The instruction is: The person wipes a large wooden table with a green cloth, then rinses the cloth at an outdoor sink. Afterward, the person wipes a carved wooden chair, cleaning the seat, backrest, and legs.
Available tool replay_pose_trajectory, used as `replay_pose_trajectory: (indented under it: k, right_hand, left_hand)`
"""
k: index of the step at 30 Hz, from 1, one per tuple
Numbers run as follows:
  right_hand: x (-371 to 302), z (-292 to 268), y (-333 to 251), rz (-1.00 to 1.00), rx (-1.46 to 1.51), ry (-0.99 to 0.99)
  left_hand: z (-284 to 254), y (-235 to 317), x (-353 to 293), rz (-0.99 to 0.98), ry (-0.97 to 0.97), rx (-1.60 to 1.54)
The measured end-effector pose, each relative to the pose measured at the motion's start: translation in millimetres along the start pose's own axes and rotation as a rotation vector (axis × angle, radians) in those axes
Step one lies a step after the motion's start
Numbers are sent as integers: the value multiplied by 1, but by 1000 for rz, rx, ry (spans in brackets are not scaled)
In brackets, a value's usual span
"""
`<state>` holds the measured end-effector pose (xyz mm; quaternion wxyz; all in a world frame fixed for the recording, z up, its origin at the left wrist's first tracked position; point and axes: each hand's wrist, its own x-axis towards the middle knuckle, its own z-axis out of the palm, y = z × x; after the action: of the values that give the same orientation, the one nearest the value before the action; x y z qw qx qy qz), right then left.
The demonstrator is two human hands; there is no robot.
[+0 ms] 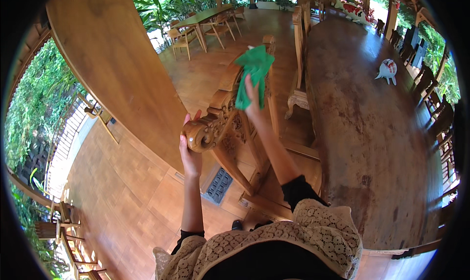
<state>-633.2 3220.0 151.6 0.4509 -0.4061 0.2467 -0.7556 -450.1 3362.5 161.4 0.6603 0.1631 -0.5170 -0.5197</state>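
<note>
A carved wooden chair (227, 113) stands in front of me, its backrest topped by a rounded scroll end. My left hand (191, 158) is wrapped round that scroll end, thumb and fingers on either side of it. Farther along the top of the backrest, my right hand (251, 98) grips a green cloth (255, 67). The cloth hangs over part of the carved back and is slightly blurred. Whether it touches the wood there, I cannot tell. Some fingers of the right hand are hidden behind the cloth.
A long dark wooden table (367, 147) runs along my right, with a white fish-shaped piece (387, 70) on it. To my left rises a broad wooden slab (112, 59). A grey mat (217, 184) lies on the tiled floor. Farther off stands a green-topped table (203, 17) with chairs.
</note>
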Motion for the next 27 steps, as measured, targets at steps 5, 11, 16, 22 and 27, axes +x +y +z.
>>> replay_pose_trajectory:
  k: [5,11,16,22,27]
  right_hand:
    - [-148,35,2,-752,-840,-361]
    - [-37,-10,2,-744,-806,-356]
    - [94,-49,9,-698,-723,-70]
    - [77,-72,51,52,158,189]
    - [-46,-126,160,-71,-583,323]
  left_hand:
    - [15,9,-3,11,99,70]
    - [15,2,-4,62,129,41]
    - [16,2,-2,101,155,50]
    - [17,4,-2,51,214,75]
    - [32,5,6,41,215,109]
